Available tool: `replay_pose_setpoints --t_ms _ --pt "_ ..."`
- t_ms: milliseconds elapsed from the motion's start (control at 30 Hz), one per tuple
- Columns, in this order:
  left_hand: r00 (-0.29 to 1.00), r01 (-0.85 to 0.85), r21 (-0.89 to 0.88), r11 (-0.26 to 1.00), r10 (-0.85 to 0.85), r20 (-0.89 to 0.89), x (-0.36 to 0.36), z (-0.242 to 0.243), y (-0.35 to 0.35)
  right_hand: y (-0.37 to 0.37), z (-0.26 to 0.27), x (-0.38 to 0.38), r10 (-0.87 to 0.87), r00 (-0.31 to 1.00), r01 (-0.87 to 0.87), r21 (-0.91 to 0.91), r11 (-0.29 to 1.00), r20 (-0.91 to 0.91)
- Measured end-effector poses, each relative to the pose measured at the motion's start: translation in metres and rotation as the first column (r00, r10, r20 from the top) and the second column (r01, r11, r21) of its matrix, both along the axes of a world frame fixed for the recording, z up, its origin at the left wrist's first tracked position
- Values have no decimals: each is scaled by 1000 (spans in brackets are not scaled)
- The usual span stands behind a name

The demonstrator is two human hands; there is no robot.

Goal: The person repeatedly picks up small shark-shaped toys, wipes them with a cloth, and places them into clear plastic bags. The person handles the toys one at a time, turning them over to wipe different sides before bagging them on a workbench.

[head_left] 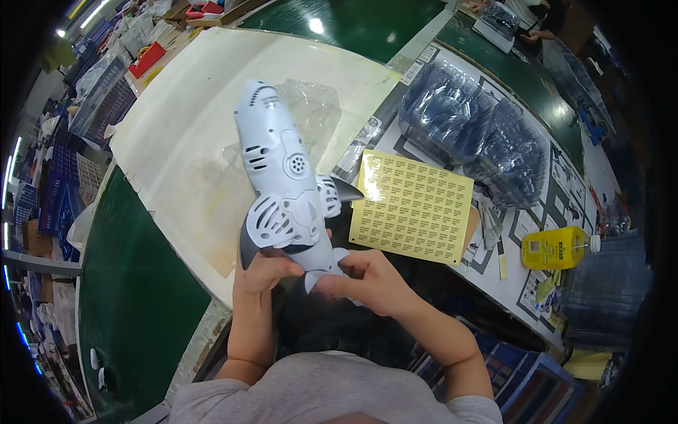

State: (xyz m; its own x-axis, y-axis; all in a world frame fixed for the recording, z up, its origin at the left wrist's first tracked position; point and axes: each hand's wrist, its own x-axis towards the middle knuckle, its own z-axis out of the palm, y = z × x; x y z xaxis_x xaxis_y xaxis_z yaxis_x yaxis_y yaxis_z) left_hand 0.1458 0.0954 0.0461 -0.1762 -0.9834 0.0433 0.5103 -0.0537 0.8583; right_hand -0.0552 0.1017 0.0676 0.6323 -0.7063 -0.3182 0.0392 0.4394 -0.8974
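Note:
A white and grey plastic toy shark (280, 153) with slotted vents and dark fins is held over the near edge of a paper-covered table, its snout pointing away from me. My left hand (267, 271) grips its body from the left, near the rear. At the tail end, my right hand (365, 281) has its thumb and fingers closed around the small tail fins. A clear plastic bag (315, 114) lies on the white paper (180, 132) behind the toy. Right of the toy is a yellow sheet of printed labels (413, 206).
Stacked clear plastic trays (471, 127) stand at the right, beyond the label sheet. A bottle of yellow liquid (553, 247) lies near the right table edge. Blue crates (529, 381) are low at the right. Another person's hands (537, 36) show at the far right.

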Motion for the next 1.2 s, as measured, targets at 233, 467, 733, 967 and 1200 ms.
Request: replay_pose_setpoints --t_ms 233,467,733,967,1200 --pt "917 -362 -183 914 313 -248 3 27 -27 -15 -12 14 148 953 -17 -441 897 264" --pt "55 -528 -475 704 586 808 15 53 -90 -70 85 -22 -284 957 168 -909 382 57" --pt "67 -381 -612 693 681 729 22 14 -93 -180 37 39 -232 919 -353 -927 -125 -319" --pt "14 -160 -506 847 515 857 29 10 -76 -154 46 1 -380 880 -256 -959 124 -284" --pt "-21 -25 -514 857 514 858 7 15 -71 -158 16 -85 -718 217 -455 -719 525 -662"
